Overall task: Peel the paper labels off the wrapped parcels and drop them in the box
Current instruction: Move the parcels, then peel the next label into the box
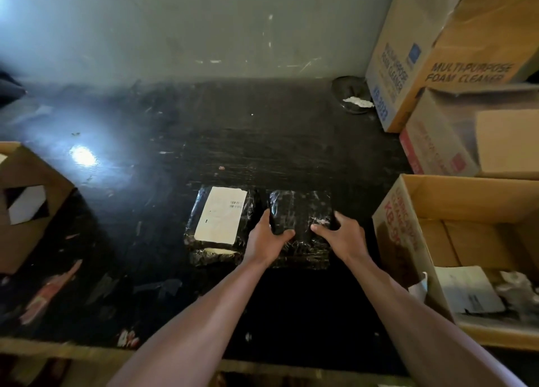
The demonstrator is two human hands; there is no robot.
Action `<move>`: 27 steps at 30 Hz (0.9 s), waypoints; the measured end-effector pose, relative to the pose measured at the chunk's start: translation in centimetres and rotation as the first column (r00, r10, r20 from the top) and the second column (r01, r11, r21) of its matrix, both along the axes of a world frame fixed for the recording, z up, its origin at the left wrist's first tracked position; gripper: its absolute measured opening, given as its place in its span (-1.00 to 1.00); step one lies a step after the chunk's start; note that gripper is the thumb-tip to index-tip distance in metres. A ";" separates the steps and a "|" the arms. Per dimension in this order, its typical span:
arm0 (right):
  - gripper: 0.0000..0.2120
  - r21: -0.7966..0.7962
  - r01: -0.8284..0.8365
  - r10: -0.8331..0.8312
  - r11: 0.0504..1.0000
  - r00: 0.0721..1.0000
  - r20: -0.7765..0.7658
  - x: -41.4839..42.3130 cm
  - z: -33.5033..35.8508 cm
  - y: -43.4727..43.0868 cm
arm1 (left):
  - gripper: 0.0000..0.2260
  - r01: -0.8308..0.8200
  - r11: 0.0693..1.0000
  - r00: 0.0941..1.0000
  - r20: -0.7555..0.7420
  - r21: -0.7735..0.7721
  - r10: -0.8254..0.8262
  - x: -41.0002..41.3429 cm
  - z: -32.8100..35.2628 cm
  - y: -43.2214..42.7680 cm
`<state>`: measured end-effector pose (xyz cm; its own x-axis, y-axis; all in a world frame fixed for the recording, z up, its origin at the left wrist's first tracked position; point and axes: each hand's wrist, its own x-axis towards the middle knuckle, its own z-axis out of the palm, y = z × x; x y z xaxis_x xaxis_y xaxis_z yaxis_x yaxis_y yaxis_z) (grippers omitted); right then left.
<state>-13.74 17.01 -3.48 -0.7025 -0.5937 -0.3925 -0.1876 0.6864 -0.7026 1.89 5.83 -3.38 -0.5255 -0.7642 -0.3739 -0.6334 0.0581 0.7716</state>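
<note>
Two parcels wrapped in black plastic lie side by side on the dark table. The left parcel (221, 226) carries a white paper label (220, 214) on its top. No label shows on the right parcel (300, 211), whose top is bare black wrap. My left hand (267, 238) grips that parcel's near left edge, and my right hand (339, 235) grips its near right edge. An open cardboard box (408, 194) at the right holds peeled paper labels (466, 292) and scraps.
Stacked cardboard boxes (437, 66) marked foam cleaner stand at the back right against the wall. Another open box (29, 206) sits at the left edge. A dark round dish (351, 95) with white paper lies near the wall. Tape scraps litter the table.
</note>
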 end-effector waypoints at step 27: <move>-0.18 0.003 0.059 -0.059 0.998 0.998 0.019 15.8 -3.9 13.3 | -0.39 0.148 0.989 0.988 -0.036 0.010 -0.147 15.4 -3.9 11.8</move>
<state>2.01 30.33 -7.34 -0.7285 -0.5507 -0.4075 -0.1335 0.6976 -0.7040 17.31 17.64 -7.30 -0.6451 -0.6729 -0.3619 -0.5911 0.1393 0.7945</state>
